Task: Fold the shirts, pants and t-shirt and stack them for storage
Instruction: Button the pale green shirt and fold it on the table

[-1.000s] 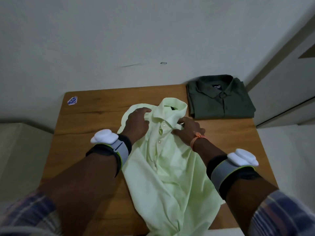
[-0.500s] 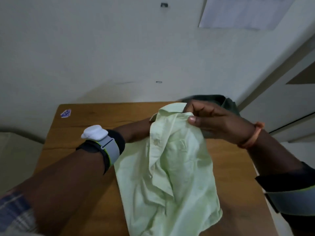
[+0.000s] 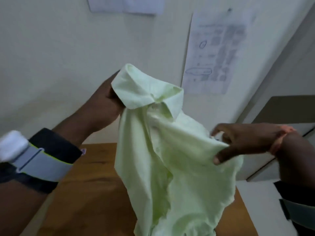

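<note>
Shirt now aloft, no legible label

Left hand raised, fingers curled gripping the shirt collar, right hand lower, pinching shirt fabric, both forearms outstretched

A wooden table stands against a pale wall with papers pinned up.
</note>
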Tool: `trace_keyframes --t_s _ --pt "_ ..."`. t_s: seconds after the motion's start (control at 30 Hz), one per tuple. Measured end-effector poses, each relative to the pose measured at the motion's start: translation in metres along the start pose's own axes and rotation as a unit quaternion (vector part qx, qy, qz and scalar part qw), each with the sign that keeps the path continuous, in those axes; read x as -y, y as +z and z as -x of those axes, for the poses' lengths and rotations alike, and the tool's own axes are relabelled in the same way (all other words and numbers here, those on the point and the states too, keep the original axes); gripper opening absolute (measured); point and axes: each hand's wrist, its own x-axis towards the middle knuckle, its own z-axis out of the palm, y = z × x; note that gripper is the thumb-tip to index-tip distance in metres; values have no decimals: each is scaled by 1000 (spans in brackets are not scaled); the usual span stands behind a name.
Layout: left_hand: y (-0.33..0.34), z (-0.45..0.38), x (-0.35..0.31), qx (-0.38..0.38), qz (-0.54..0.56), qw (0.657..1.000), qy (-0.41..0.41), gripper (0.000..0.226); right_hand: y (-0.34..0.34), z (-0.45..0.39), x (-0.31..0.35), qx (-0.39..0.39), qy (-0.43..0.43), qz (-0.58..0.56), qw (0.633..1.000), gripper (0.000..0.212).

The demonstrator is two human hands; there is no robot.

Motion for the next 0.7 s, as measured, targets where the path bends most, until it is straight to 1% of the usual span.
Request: trace_keyframes --t_s 0.03,0.07,0.1,0.13,0.17,0.2,0.23,0.27,0.3,0.33,0.37,0.43,0.47,0.53,0.57,0.6,0.63,0.67,0.7 --pt "-2 1 -23 12 -16 1000 23 24 -5 6 15 -43 -35 -20 998 108" --pt "-2 1 -43 25 -24 998 45 28 -10 9 30 -97 -88 -53 990 126" --pt "-3 1 -57 35 -19 997 59 29 -15 8 44 -130 -150 -101 975 131" --pt "-2 1 -72 40 -11 997 68 29 -18 6 57 -130 -218 -159 954 124" --pt "-1 1 -82 39 2 997 73 28 -17 3 70 -102 -270 -211 934 107" --pt "-4 0 -92 34 10 997 72 29 -15 1 83 -77 -302 -254 916 87" --pt "-4 -5 -94 36 6 997 67 29 -12 -7 88 -59 -317 -301 898 72" --pt "-7 -6 -98 37 -27 997 67 27 -9 -10 93 -59 -327 -348 877 64" --pt "-11 -6 -101 32 -89 993 67 25 -4 -11 97 -64 -321 -383 864 59" --pt "-18 -6 -104 25 -150 986 65 25 -4 -12 98 -69 -305 -400 861 54" --pt "-24 -6 -105 22 -209 976 54 28 -6 -10 97 -84 -287 -378 876 48" --pt "-41 -6 -108 25 -302 953 18 40 -22 -3 92 -167 -262 -235 921 38" --pt "-50 -8 -110 44 -345 937 -3 52 -34 1 87 -210 -250 -176 929 37" --pt "-68 -4 -116 110 -411 903 -64 78 -55 20 82 -281 -238 -124 922 39" --pt "-77 -3 -120 138 -426 888 -101 85 -66 31 82 -308 -229 -89 919 44" --pt "-82 -1 -123 170 -439 872 -134 85 -75 42 81 -323 -218 -40 920 50" --pt "-91 0 -126 193 -458 854 -155 79 -87 51 85 -331 -207 23 920 52" --pt "-95 1 -129 212 -483 835 -160 71 -96 58 86 -342 -192 87 916 52" --pt "-99 1 -131 210 -504 822 -160 62 -103 65 89 -356 -181 150 905 48"
